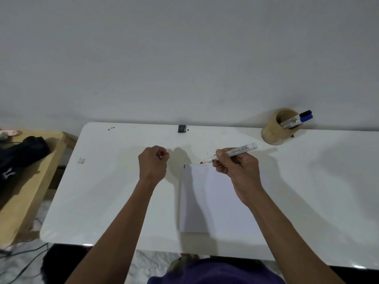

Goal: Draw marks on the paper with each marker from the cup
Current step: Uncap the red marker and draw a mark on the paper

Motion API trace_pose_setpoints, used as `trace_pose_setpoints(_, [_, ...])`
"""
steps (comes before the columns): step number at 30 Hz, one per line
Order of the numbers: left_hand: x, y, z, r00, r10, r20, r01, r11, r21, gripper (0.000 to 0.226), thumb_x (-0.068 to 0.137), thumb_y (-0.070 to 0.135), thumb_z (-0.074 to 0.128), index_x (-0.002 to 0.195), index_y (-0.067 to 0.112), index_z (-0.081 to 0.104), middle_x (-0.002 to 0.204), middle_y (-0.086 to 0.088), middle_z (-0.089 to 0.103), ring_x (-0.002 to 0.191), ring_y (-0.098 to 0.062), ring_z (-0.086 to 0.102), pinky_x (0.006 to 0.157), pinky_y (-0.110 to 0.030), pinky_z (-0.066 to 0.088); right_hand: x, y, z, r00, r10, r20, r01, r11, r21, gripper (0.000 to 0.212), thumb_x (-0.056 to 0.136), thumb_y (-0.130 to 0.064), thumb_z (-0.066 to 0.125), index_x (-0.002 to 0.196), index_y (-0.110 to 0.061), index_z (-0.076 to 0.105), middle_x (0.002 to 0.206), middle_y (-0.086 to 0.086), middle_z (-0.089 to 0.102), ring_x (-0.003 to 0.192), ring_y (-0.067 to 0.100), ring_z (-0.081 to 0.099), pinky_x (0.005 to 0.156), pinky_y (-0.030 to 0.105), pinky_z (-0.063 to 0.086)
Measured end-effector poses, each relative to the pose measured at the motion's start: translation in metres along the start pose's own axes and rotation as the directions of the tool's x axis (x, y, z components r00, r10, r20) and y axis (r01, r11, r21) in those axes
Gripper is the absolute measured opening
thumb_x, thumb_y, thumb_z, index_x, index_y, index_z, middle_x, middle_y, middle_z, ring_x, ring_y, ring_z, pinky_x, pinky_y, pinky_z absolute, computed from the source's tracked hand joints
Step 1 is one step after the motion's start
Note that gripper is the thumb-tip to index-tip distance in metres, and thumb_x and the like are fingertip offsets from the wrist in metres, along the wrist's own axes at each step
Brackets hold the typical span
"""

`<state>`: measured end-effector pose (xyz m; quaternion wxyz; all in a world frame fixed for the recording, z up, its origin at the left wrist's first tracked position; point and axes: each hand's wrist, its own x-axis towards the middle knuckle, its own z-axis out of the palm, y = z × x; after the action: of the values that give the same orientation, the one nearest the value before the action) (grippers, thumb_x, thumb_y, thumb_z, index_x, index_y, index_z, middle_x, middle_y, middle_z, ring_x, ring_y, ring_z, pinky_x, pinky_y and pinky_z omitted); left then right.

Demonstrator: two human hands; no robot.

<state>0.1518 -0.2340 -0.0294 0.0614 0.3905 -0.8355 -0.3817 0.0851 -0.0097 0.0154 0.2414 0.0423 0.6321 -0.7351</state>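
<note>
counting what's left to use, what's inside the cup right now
Two markers stand in the cup, leaning right: one with a black cap and one with a blue cap. Their lower ends are hidden by the cup wall, and the cup's bottom cannot be seen.

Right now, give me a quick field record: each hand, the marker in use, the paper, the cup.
right hand: grip shut on uncapped marker
marker tip: red, at paper's far edge; contact unclear
left hand: closed fist over table, something small and red in it, probably the cap
paper: flat, short dark mark at far-left corner
cup: far right, holds black-capped marker and blue-capped marker
</note>
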Motion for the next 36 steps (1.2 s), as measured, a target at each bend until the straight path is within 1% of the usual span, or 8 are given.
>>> trace_pose_setpoints(5, [0.024,-0.01,0.018,0.998,-0.004,0.057,-0.005,0.987,0.161,0.01,0.092,0.01,0.066,0.099,0.006,0.072,0.104,-0.016,0.064,0.088,-0.03,0.062,0.077,-0.032,0.044,0.007,0.007,-0.005,1.0,0.023,-0.001,-0.023,0.999,-0.039,0.011,0.091,-0.014,0.074,0.095,-0.004,0.073,0.077,0.005,0.076,0.073,0.019,0.073,0.07,0.03,0.057])
trace_pose_setpoints(10, [0.03,-0.009,0.021,0.995,0.005,0.098,-0.025,0.978,0.209,0.013,0.092,0.011,0.065,0.102,0.006,0.071,0.106,-0.017,0.061,0.091,-0.033,0.063,0.078,-0.032,0.044,0.012,0.011,-0.009,0.999,0.044,-0.026,-0.045,0.998,-0.047,0.011,0.091,-0.014,0.075,0.095,-0.004,0.072,0.077,0.005,0.077,0.073,0.02,0.074,0.069,0.03,0.059])
trace_pose_setpoints(13, [0.028,-0.007,0.018,0.994,-0.029,0.102,0.008,0.981,0.194,0.03,0.091,0.017,0.066,0.12,0.008,0.066,0.117,-0.015,0.06,0.105,-0.033,0.064,0.082,-0.033,0.047,0.012,0.015,-0.009,0.998,0.048,-0.032,-0.049,0.998,-0.039,0.012,0.088,-0.011,0.077,0.096,-0.004,0.071,0.077,0.005,0.077,0.073,0.021,0.074,0.068,0.03,0.059])
trace_pose_setpoints(17, [-0.003,-0.006,0.004,0.991,-0.08,-0.103,0.084,0.996,0.035,0.049,0.089,0.026,0.069,0.133,0.014,0.051,0.128,-0.011,0.057,0.116,-0.029,0.058,0.087,-0.035,0.046,0.009,0.02,-0.009,0.997,0.016,-0.073,-0.019,0.998,-0.052,0.021,0.077,-0.005,0.086,0.089,-0.002,0.07,0.078,0.012,0.074,0.07,0.022,0.073,0.065,0.03,0.059])
trace_pose_setpoints(20, [-0.043,-0.018,0.005,0.982,0.065,-0.179,-0.068,0.998,-0.015,0.04,0.092,0.028,0.066,0.128,0.013,0.056,0.125,-0.011,0.058,0.115,-0.03,0.058,0.091,-0.038,0.049,0.007,0.028,-0.008,0.997,-0.017,-0.076,0.012,0.998,-0.069,0.021,0.075,-0.001,0.086,0.078,-0.006,0.066,0.073,0.009,0.073,0.066,0.021,0.071,0.063,0.032,0.059])
trace_pose_setpoints(26, [-0.085,-0.049,0.035,0.901,0.418,0.115,-0.432,0.847,0.31,0.049,0.098,0.044,0.044,0.141,0.021,0.052,0.143,-0.01,0.056,0.133,-0.03,0.051,0.109,-0.05,0.041,0.016,0.049,-0.001,0.998,-0.045,0.04,0.053,0.974,-0.22,0.015,0.079,0.002,0.082,0.087,-0.004,0.071,0.085,0.01,0.076,0.075,0.022,0.071,0.071,0.042,0.059])
trace_pose_setpoints(30, [-0.086,-0.063,0.044,0.864,0.447,0.23,-0.502,0.743,0.443,0.05,0.1,0.045,0.039,0.145,0.024,0.048,0.152,-0.009,0.047,0.141,-0.031,0.042,0.113,-0.057,0.032,0.026,0.063,0.007,0.992,-0.099,0.076,0.118,0.942,-0.315,0.016,0.077,-0.002,0.085,0.082,-0.012,0.074,0.084,0.007,0.078,0.075,0.022,0.073,0.07,0.041,0.061])
trace_pose_setpoints(36, [-0.087,-0.071,0.049,0.866,0.434,0.246,-0.497,0.698,0.516,0.055,0.1,0.048,0.042,0.15,0.024,0.042,0.158,-0.008,0.042,0.147,-0.029,0.035,0.118,-0.057,0.026,0.041,0.082,0.024,0.98,-0.179,0.09,0.2,0.897,-0.394,0.02,0.075,-0.008,0.088,0.071,-0.003,0.068,0.07,0.006,0.074,0.059,0.01,0.064,0.055,0.025,0.051])
